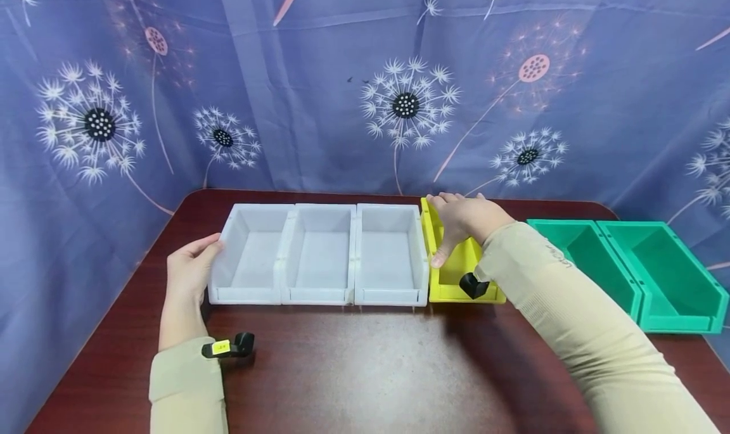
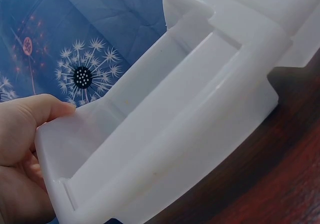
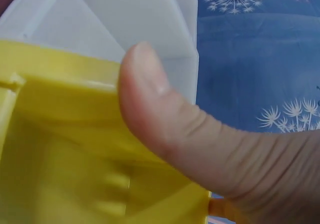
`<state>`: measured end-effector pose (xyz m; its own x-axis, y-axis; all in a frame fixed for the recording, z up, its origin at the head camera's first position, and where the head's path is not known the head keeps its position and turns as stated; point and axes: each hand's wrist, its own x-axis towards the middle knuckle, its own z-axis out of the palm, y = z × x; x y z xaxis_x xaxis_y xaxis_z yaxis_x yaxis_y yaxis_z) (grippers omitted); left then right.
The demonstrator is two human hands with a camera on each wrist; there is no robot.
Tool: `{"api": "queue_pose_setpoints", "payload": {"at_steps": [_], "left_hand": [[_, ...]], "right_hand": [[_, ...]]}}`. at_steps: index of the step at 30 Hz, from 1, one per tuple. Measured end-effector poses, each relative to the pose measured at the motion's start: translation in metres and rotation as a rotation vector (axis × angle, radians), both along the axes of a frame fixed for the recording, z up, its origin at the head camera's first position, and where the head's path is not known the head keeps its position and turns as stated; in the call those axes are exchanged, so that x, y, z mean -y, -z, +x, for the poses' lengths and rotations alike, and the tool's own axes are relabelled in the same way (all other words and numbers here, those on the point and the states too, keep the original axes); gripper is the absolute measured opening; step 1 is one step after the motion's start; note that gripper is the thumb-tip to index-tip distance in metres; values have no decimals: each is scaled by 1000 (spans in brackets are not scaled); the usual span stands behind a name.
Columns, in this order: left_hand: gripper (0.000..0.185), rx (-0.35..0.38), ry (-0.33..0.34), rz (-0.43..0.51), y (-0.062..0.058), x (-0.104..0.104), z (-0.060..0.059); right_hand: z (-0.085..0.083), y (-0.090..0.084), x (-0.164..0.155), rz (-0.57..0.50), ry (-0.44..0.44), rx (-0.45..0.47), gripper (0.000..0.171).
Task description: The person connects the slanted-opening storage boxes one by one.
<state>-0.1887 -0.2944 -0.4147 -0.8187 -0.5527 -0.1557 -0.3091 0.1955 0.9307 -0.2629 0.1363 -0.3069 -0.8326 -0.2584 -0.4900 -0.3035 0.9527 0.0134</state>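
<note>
Right hand (image 1: 466, 220) touches yellow bin (image 1: 453, 277), lengthwise toward wearer.

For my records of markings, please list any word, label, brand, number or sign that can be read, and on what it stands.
No text can be read with certainty.
Yellow sticker on the black left-wrist mount: tiny marks, too small to read.
Right sleeve: dark lettering, too blurred to read.
White bins, yellow bin and green bins: no readable text.

Blue dandelion-print curtain (image 1: 319, 104) behind, glossy reddish-brown tabletop (image 1: 365, 370)
</note>
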Motion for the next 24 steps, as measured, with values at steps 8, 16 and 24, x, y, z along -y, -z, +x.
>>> {"api": "queue_pose_setpoints", "payload": {"at_steps": [8,16,24], "left_hand": [[41,-15,-4,5,2,0,-1],[40,-22,-15,14,3,0,-1],[41,3,6,-7,0,1,-1]], "right_hand": [[-2,2,3,-17,42,29,144],[-1,5,4,-6,47,16,143],[0,12,5,-27,85,19,144]]}}
